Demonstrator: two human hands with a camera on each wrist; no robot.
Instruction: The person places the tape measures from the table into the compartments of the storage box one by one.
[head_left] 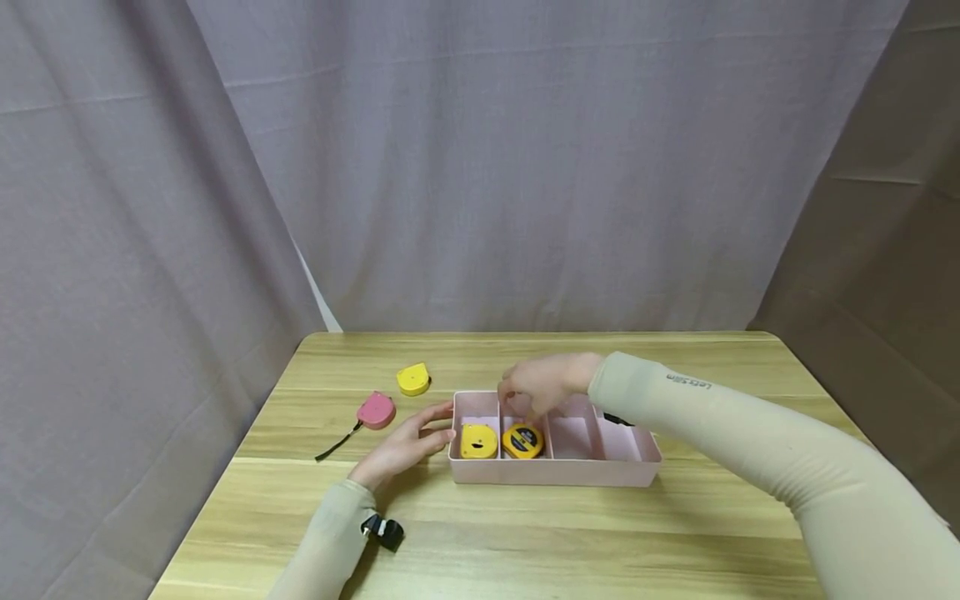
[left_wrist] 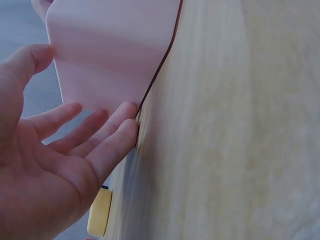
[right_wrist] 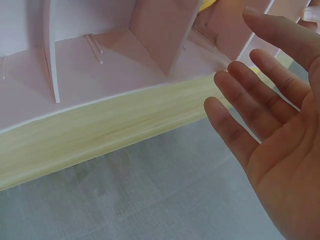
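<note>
At the left end of the pink organiser tray (head_left: 555,472), the left hand (head_left: 401,447) lies flat with straight fingers against the wall, apparently to steady it, gripping nothing. Above the second compartment the right hand (head_left: 542,385) hovers with relaxed fingers, empty, just over the yellow-and-black tape measure (head_left: 522,441) lying there. A plain yellow tape measure (head_left: 478,441) fills the first compartment. On the wooden table (head_left: 675,533) (well left of the tray) wait a pink tape measure (head_left: 376,410) and another yellow one (head_left: 413,379).
</note>
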